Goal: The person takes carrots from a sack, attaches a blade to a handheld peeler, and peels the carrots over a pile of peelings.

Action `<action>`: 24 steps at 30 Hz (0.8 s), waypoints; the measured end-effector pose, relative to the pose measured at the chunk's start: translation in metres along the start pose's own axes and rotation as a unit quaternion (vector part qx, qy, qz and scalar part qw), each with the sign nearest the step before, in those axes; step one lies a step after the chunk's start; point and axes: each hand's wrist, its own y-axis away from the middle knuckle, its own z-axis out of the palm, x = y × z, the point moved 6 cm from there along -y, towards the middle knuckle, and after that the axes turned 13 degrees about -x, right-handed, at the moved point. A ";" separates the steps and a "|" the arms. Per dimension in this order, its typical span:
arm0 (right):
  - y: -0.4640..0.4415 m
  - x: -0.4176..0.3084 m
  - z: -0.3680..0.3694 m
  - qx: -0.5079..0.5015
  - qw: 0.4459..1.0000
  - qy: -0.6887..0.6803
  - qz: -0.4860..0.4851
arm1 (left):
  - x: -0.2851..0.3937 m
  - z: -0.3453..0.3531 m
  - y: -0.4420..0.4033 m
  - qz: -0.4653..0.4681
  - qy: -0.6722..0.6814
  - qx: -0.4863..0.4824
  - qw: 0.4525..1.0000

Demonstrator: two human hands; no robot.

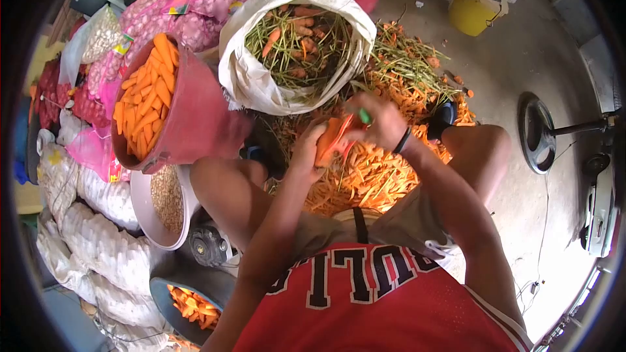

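Note:
My left hand (305,150) is closed around an orange carrot (330,142), held above the pile between my knees. My right hand (385,125) is closed on a peeler (364,116), of which a green part shows between the fingers. The peeler is close to the carrot's upper end; motion blur hides whether they touch. Beneath both hands lies a large heap of orange carrot peelings (365,179). Just beyond them stands a white woven sack (251,85) with unpeeled carrots (304,26) and green stalks in it.
At left, a red bucket (202,114) holds peeled carrots (147,101). Below it are a pale tub (140,199) of beige bits and a dark basin (166,309) with carrot pieces. Pink net bags (147,13) and white sacks (98,241) line the left. A yellow bucket (466,16) stands back right.

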 end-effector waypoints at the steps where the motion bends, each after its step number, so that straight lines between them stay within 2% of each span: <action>1: -0.003 0.021 -0.004 -0.011 0.998 -0.010 0.066 | -0.003 0.001 0.003 -0.012 -0.023 -0.026 0.999; 2: -0.001 0.038 -0.018 0.033 0.992 -0.034 0.121 | -0.013 -0.015 -0.003 -0.023 0.004 -0.090 0.996; 3: 0.001 0.051 -0.033 0.077 0.980 -0.053 0.174 | -0.010 -0.014 -0.001 -0.019 0.007 -0.075 0.997; 4: 0.002 0.047 -0.050 0.158 0.973 0.052 0.158 | -0.007 -0.010 0.002 -0.015 0.010 -0.062 0.998; 6: 0.002 0.040 -0.034 0.098 0.988 -0.034 0.116 | -0.003 -0.004 -0.001 -0.014 0.046 -0.065 0.997; 8: 0.002 0.006 -0.010 0.008 0.990 -0.109 0.094 | 0.001 0.007 -0.001 -0.001 0.048 -0.001 0.999; 9: 0.000 -0.021 -0.009 0.052 0.998 0.007 -0.024 | 0.002 0.009 0.001 0.003 0.048 0.034 0.998; 10: 0.000 -0.014 -0.009 0.055 0.998 0.019 -0.027 | -0.004 -0.001 -0.002 0.000 0.035 -0.027 0.999; 11: 0.000 -0.003 -0.011 0.057 0.998 0.028 -0.027 | -0.009 -0.009 0.001 -0.018 0.031 -0.029 0.999; 13: -0.001 0.036 -0.030 0.060 0.991 0.013 0.120 | -0.011 -0.009 0.004 -0.052 0.022 -0.040 0.998; 14: -0.001 0.045 -0.040 0.114 0.985 0.012 0.133 | -0.006 -0.008 0.005 -0.028 -0.020 -0.010 0.999; 15: 0.000 0.048 -0.048 0.168 0.975 0.013 0.145 | -0.005 -0.005 0.003 -0.022 0.007 -0.030 0.999; 16: 0.002 0.053 -0.037 0.129 0.972 -0.110 0.161 | -0.004 -0.004 0.001 -0.016 0.034 -0.050 0.998; 17: 0.003 0.045 -0.025 0.066 0.985 -0.069 0.143 | -0.003 -0.003 -0.003 -0.009 0.061 -0.070 0.996; 19: 0.002 -0.005 -0.007 0.051 0.998 0.029 -0.024 | -0.004 -0.007 -0.005 0.000 0.046 -0.037 0.998; 20: 0.002 -0.018 -0.006 0.056 0.995 0.061 -0.061 | -0.005 -0.005 -0.006 -0.008 0.024 -0.034 0.999; 23: 0.000 0.035 -0.022 0.052 0.993 0.006 0.106 | -0.005 -0.005 0.007 -0.017 0.000 -0.009 1.000; 24: 0.002 0.045 -0.038 0.109 0.983 0.010 0.145 | -0.002 -0.002 0.010 -0.020 -0.005 0.012 1.000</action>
